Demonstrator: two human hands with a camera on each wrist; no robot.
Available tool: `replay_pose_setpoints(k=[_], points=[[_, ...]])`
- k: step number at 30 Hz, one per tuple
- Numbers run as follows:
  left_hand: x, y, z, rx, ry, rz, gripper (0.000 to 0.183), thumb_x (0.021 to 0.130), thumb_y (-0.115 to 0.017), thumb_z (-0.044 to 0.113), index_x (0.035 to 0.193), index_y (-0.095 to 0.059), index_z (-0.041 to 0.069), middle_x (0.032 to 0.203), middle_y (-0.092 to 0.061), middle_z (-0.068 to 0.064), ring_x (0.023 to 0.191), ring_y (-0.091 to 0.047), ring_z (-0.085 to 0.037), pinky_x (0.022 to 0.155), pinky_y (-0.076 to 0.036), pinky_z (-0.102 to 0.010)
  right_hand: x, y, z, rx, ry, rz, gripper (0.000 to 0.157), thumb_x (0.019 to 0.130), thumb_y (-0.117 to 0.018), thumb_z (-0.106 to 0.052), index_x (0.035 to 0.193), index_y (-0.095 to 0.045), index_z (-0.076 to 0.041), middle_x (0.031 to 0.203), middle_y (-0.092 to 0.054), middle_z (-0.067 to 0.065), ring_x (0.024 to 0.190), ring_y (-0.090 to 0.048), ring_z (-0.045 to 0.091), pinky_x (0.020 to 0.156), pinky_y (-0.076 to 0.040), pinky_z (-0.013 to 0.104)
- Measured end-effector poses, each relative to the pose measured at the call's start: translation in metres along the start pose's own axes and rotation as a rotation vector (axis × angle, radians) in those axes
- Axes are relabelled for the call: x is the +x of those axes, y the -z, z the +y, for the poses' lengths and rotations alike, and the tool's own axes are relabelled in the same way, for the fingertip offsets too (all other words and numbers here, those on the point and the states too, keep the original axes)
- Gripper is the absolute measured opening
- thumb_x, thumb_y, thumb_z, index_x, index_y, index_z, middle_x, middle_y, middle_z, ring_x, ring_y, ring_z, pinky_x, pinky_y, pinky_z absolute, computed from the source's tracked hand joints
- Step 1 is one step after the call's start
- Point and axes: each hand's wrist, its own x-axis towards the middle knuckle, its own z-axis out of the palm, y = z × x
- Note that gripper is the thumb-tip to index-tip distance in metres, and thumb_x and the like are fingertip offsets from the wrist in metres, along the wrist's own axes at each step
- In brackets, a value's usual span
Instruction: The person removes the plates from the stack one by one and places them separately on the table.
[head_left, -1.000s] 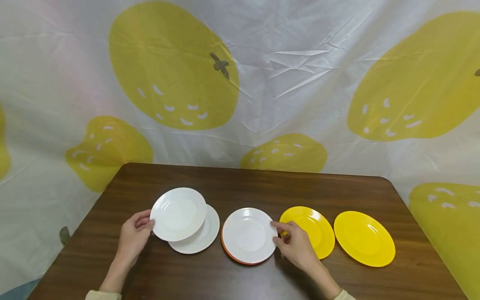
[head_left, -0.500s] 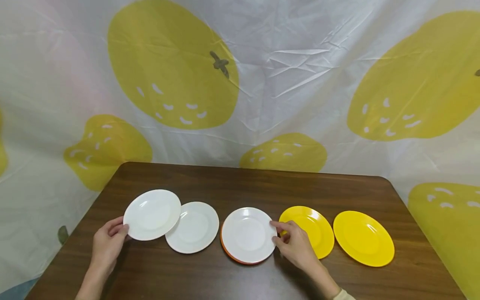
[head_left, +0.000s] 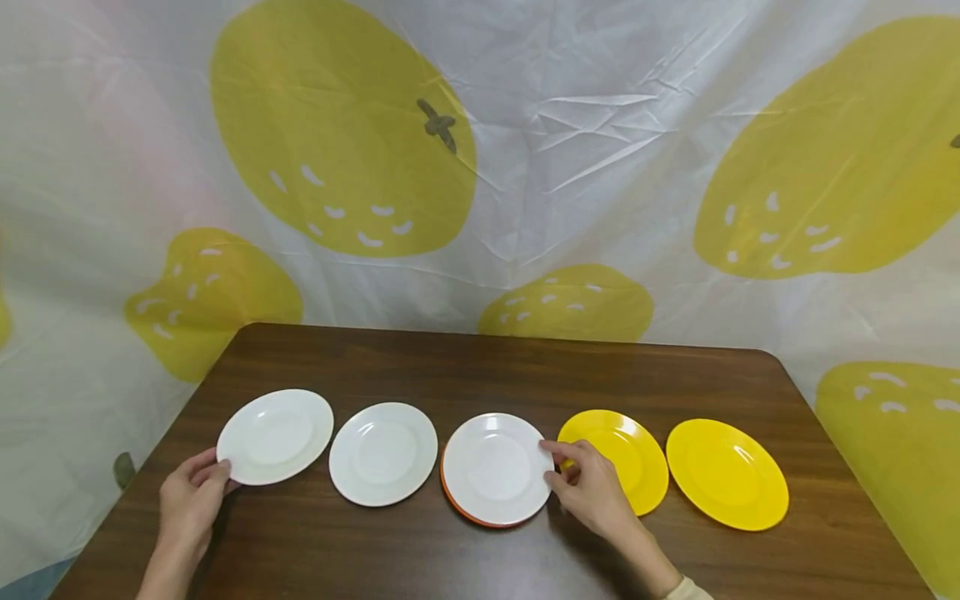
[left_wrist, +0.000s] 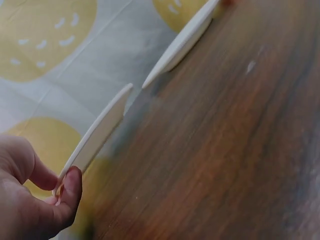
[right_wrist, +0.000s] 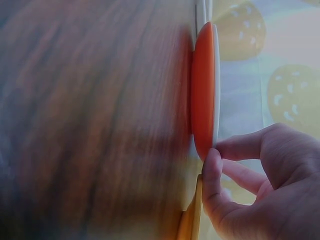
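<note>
Beyond the rounded far corners of the brown table (head_left: 435, 558) hangs a creased white cloth (head_left: 577, 67) printed with large yellow fruits (head_left: 345, 125), a blue patch (head_left: 39, 581) showing past the left edge.

"What's the worktop (head_left: 480, 379) like?"

"Dark brown wood grain, rounded far corners."

"And lying on it?"

"A white plate (head_left: 382, 454), then an orange plate (right_wrist: 202, 95) under a second white plate (head_left: 495, 468), then a yellow plate (head_left: 630, 454) beside another yellow plate (head_left: 727, 477) on the right."

"And the leftmost white plate (head_left: 275, 437)?"

"I can't tell whether it touches the worktop."
</note>
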Motion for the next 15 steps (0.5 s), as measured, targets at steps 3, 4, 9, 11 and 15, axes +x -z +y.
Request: replay_pose_setpoints(k=[3,4,9,11,15], points=[[0.0007,0.0001,-0.0023,0.017,0.007,0.0,0.052,0.103,-0.043,0.009,0.146,-0.035,-0.018,0.132,-0.052,-0.037,0.066,-0.052,0.014,0.064,-0.053,-0.008,0.0001,0.0,0.0006,-0.001,0.008,0.002,0.038,0.081,-0.076,0.003,0.117,-0.076,-0.009,0.089,-0.06,0.004,0.064,-0.057,0.004,0.058,-0.05,0.018],[0.0009,0.0,-0.0027,0.021,0.004,0.002,0.052,0.103,-0.043,0.009,0.146,-0.035,-0.018,0.131,-0.053,-0.036,0.065,-0.052,0.014,0.064,-0.053,-0.008,0.0003,-0.0002,0.0008,-0.001,0.007,0.002,0.038,0.081,-0.076,0.003,0.117,-0.076,-0.009,0.089,-0.06,0.003,0.064,-0.057,0.005,0.059,-0.05,0.018],[0.001,-0.0002,-0.0039,0.044,-0.016,0.003,0.051,0.104,-0.043,0.008,0.146,-0.035,-0.019,0.129,-0.053,-0.037,0.065,-0.051,0.015,0.063,-0.052,-0.007,0.0009,-0.0009,0.0006,-0.007,-0.004,-0.001,0.04,0.081,-0.076,0.003,0.12,-0.074,-0.008,0.09,-0.06,0.004,0.067,-0.057,0.007,0.06,-0.05,0.018],[0.0,-0.0001,-0.0035,0.062,-0.024,0.002,0.05,0.104,-0.044,0.008,0.145,-0.035,-0.02,0.129,-0.052,-0.038,0.065,-0.05,0.015,0.062,-0.052,-0.006,0.0011,-0.0011,0.0004,-0.02,-0.009,-0.002,0.041,0.081,-0.077,0.002,0.121,-0.073,-0.007,0.091,-0.06,0.004,0.068,-0.057,0.008,0.061,-0.051,0.018],[-0.0045,0.0007,-0.0012,0.158,-0.046,0.009,0.051,0.102,-0.047,0.012,0.142,-0.04,-0.02,0.128,-0.054,-0.038,0.07,-0.061,0.001,0.058,-0.049,-0.007,0.0015,-0.0012,0.0008,-0.037,-0.016,0.005,0.045,0.081,-0.078,0.001,0.125,-0.069,-0.004,0.092,-0.063,0.004,0.069,-0.058,0.008,0.064,-0.053,0.018]])
